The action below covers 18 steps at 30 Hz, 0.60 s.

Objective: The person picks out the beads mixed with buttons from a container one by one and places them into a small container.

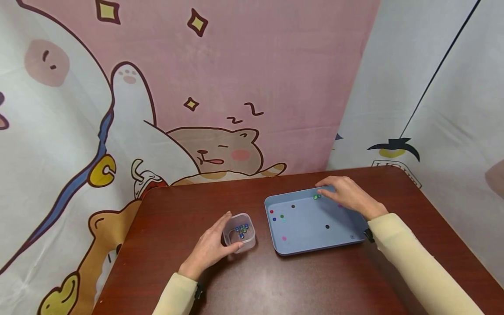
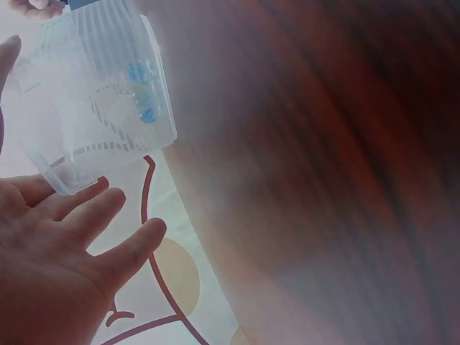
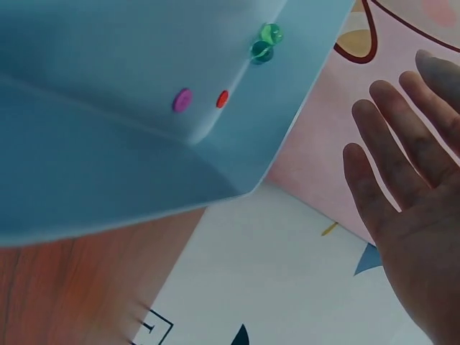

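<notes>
My left hand (image 1: 209,246) spans a small clear plastic box (image 1: 252,238), with the thumb along its near side and the fingers at its left side. Several blue and green glass marbles (image 1: 242,228) lie inside the box. In the left wrist view the fingers (image 2: 100,215) extend beside the box (image 2: 79,129). Over the far right corner of a light blue tray (image 1: 305,218) is my right hand (image 1: 350,196), with nothing visible in its grasp. Two green marbles (image 3: 267,42) lie near the tray's far wall, close to that hand. The right wrist view shows its fingers fairly straight.
Small round buttons lie scattered in the tray, among them a red one (image 1: 271,211), a pink one (image 1: 284,238) and a black one (image 1: 327,226). Both containers stand on a dark red-brown wooden table (image 1: 189,205). A cartoon-printed curtain (image 1: 275,87) hangs behind it.
</notes>
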### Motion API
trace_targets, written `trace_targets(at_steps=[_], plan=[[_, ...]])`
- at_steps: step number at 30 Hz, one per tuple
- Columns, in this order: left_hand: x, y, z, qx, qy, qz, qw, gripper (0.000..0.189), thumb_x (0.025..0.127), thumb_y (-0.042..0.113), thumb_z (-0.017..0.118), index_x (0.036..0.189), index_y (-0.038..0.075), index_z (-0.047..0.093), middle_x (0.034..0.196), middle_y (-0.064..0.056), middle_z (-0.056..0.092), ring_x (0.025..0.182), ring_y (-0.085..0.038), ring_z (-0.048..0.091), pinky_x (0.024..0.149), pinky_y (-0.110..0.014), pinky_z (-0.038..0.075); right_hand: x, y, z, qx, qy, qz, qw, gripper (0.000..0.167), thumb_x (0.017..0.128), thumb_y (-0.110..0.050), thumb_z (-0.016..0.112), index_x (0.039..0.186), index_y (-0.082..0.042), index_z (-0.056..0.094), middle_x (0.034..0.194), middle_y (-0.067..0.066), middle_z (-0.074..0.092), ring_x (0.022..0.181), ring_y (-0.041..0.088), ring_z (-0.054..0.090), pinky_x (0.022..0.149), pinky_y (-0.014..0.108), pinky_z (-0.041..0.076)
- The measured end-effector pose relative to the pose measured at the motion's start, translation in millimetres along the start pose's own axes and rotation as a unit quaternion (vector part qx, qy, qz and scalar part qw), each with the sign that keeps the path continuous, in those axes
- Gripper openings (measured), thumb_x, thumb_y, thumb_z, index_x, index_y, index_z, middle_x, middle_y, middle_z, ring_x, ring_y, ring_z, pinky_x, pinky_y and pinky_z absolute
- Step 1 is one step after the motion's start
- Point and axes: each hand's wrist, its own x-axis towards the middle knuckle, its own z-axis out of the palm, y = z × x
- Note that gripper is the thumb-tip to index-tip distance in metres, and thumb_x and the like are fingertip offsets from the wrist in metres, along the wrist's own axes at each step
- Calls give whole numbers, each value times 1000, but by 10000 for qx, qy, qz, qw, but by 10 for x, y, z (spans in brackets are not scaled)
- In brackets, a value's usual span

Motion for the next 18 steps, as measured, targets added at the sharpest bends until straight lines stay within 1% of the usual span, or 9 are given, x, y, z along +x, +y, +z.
trace_targets(at_steps=[8,14,18], plan=[[-1,7,-2,-42,-9,-6,10000,103,82,65,79,161,13,39,164,-7,40,138,-33,53,107,-58,46,51,97,86,-3,-207,34,9998,26,96,-15,75,120,-4,76,117,11,74,109,30,69,90,53,55],[0,1,3,-46,7,41,10000,103,82,64,79,160,12,39,163,-8,41,137,-33,54,107,-58,46,77,107,137,-57,-387,96,9992,26,97,-15,74,119,-2,76,119,12,74,110,31,68,92,54,54],[2,-5,9,-46,13,61,10000,103,82,65,79,161,12,38,163,-8,41,137,-33,53,107,-58,45,83,111,165,-41,-461,113,9989,24,96,-14,74,118,-4,76,118,11,74,110,30,68,92,53,54]])
